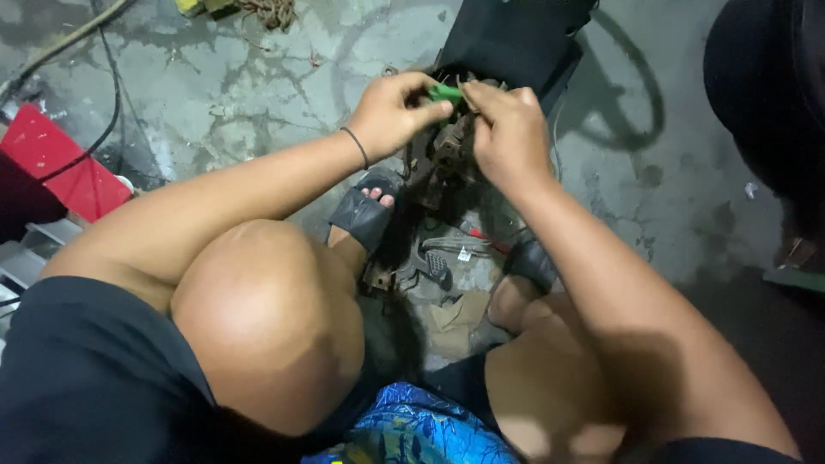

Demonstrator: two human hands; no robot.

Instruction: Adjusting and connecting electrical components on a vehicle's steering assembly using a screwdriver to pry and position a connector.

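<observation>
A person crouches over a cracked concrete floor [258, 94], both hands raised to a rusty metal assembly [447, 159] standing between the feet. The left hand [391, 112], a thin black band [355, 146] at its wrist, has its fingers curled and pressed together on a small green piece [445, 92], which sticks out just past its fingertips, toward the other hand. The right hand [509, 129] meets it from the opposite side, thumb and forefinger pinching at the same green piece, so both hands touch it and neither is clearly nearer. The piece's long axis appears to run across, from one hand to the other, at the top of the assembly. Below the hands are dark sandals [365, 215], and small tools and scraps [447, 258] lie on the floor. Well to the left of the left hand lies a red panel [60, 167]; beyond the hands stands a black box-like shape [507, 39].
</observation>
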